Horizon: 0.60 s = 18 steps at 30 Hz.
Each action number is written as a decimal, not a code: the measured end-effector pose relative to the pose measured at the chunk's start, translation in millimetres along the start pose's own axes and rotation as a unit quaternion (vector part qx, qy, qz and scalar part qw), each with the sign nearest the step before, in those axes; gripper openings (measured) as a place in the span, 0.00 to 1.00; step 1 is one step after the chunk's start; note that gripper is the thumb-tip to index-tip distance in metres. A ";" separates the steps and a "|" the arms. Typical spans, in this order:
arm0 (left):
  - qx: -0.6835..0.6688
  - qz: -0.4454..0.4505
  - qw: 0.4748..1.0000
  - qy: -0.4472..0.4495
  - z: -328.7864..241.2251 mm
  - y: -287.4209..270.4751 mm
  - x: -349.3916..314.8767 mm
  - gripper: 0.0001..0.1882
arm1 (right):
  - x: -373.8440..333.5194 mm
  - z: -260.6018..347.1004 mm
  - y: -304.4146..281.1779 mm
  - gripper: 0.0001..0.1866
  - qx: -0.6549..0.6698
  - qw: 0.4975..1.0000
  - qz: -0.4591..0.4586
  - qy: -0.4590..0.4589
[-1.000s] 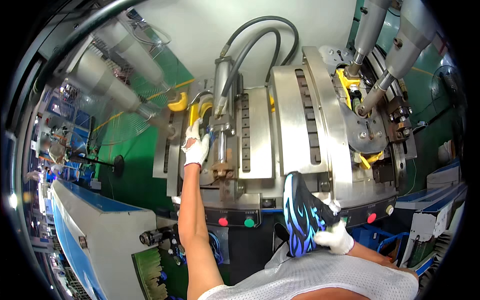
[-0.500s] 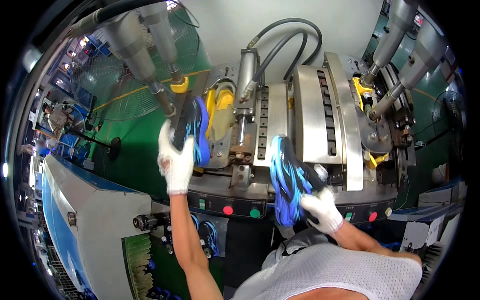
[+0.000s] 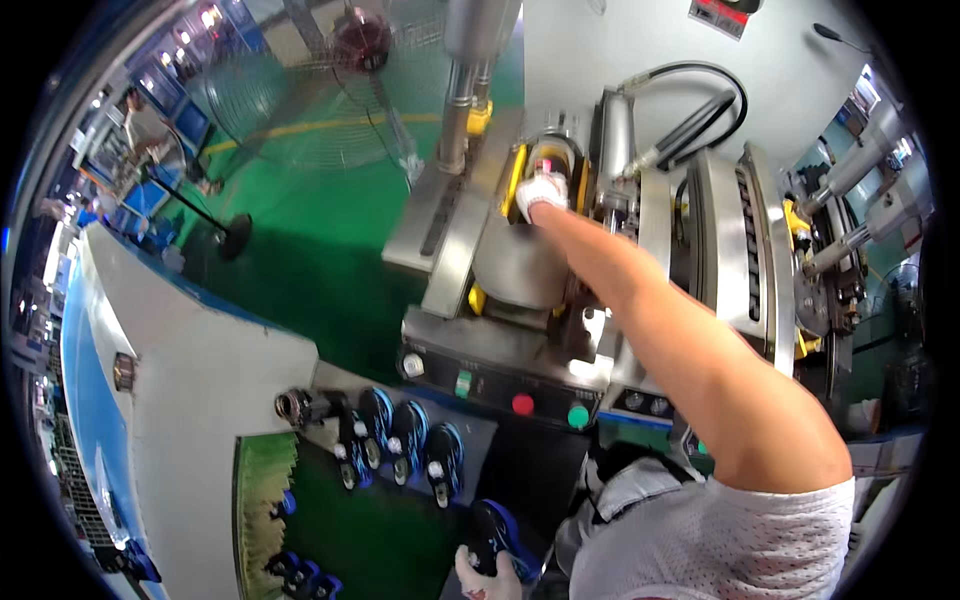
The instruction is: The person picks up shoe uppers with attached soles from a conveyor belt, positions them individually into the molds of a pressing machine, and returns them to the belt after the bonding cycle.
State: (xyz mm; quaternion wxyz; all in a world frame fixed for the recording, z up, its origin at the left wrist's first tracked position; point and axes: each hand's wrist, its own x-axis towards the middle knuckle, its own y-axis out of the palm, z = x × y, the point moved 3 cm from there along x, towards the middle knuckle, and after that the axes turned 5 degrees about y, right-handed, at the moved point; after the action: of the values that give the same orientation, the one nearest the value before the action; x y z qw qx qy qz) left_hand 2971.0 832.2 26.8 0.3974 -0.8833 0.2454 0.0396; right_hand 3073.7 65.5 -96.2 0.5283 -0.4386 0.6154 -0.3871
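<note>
My right arm reaches across to the left station of a metal press, and the white-gloved right hand is inside the bay between yellow side pads. Its fingers are mostly hidden; a small reddish spot shows just beyond them. Nearer to me in that bay lies a smooth grey, rounded pad. Low in the view, my gloved left hand grips a black and blue sports shoe by its near end, thumb and fingers on either side. The lower part of this hand is cut off by the view's edge.
Several similar shoes stand in a row below the press's red button and green button. A white and blue machine with bristles is at left. Behind it stands a fan. A person is far left.
My view has turned left. The left hand has dropped from the left station to the lower edge, holding a shoe. My right hand has moved into the left station, and the shoe it held no longer shows there.
</note>
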 end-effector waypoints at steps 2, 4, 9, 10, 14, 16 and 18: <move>0.016 -0.069 0.994 -0.089 21.8 -5.1 -33.6 0.30 | -74.0 36.3 24.2 0.21 0.129 0.990 -0.014 0.054; 0.008 -0.096 0.991 -0.095 35.8 1.1 -42.6 0.35 | -94.6 18.2 -8.8 0.22 0.308 0.949 -0.048 0.050; 0.019 -0.185 0.979 -0.087 93.5 8.9 -59.2 0.35 | -48.1 -71.3 -12.1 0.19 0.278 0.945 -0.079 -0.153; 0.008 -0.190 0.975 -0.119 103.1 1.4 -63.9 0.36 | -28.9 -85.2 -27.5 0.18 0.341 0.922 -0.059 -0.171; 0.030 -0.266 0.944 -0.194 169.8 -20.6 -110.3 0.35 | -70.5 -79.5 -49.9 0.24 0.455 0.847 0.068 -0.265; 0.064 -0.311 0.921 -0.225 213.0 -29.7 -136.4 0.34 | -234.9 -83.9 -39.5 0.39 0.367 0.838 -0.049 -0.400; 0.061 -0.341 0.908 -0.237 255.8 -40.1 -136.5 0.34 | -386.1 -127.6 -16.1 0.47 0.286 0.833 -0.125 -0.456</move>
State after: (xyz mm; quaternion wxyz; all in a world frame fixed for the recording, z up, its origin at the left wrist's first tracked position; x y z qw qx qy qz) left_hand 2902.0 1094.3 -83.8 0.4864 -0.8518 -0.1703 0.0944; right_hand 2971.6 428.5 57.0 0.7979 -0.4680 0.1057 -0.3648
